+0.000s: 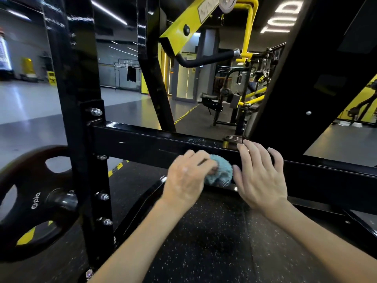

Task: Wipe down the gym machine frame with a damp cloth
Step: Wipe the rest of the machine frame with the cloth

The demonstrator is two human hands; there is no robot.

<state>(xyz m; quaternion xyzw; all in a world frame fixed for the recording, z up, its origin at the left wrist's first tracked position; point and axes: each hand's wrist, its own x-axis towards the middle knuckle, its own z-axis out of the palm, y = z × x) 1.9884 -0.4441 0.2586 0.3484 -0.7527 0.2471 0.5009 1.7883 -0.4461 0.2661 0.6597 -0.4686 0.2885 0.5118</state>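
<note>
- Head view: a black crossbar (132, 139) of the gym machine frame runs across the picture from left to right, dipping slightly toward the right. That left-to-right line is its long axis, and I judge it is the line a wiping stroke would follow.
- The left hand (186, 180) has its fingers curled around a bunched pale-blue cloth (221, 173), pressing it against the front face of the crossbar.
- The cloth sticks out past the left fingertips on the right side, so it sits between the two hands, about midway along the visible bar.
- The right hand (263, 178) holds nothing. Its fingers are spread and fairly straight, resting over the top edge of the crossbar, and its thumb is just beside the cloth.
- The left hand has the cloth, so it is the working hand. The right hand looks to be bracing.
- To the left, the bar bolts to a black upright post (81, 82), with a weight plate (24, 211) beyond it.
- Speckled rubber floor (204, 242) lies below.
</note>
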